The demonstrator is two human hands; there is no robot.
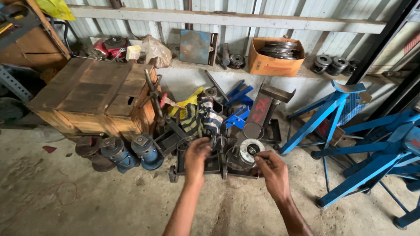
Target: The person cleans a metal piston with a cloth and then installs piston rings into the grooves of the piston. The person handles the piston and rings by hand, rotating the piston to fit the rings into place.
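- Down on the concrete floor (109, 205), both hands reached into a heap of metal parts at the foot of the wall.
- The right hand (272, 171) pinched the near rim of a silver disc (250, 150) with thumb and fingertips; the disc sat just beyond the fingers, tilted up toward the camera, its dark centre hole showing.
- The left hand (197, 158) lay to the left of the disc, apart from it, fingers curled down over the top of a black frame (205, 164); whether it gripped the frame or only rested on it could not be told.
- The frame lay between the two hands and ran under the disc.
- A striped cloth (202, 118) hung just beyond the left hand, with a yellow rag (186, 104) behind it.
- Left of the left hand, near the floor, stood two blue jacks (131, 153), and beyond them a wooden crate (96, 98).
- Right of the right hand, well apart, stood blue stands (323, 116), the nearer ones reaching to the right edge.
- Far off on the wall ledge sat a cardboard box (275, 59) of dark rings, and right of it some round metal parts (331, 64).
- A blue plate (195, 46) leaned against the wall left of the box.
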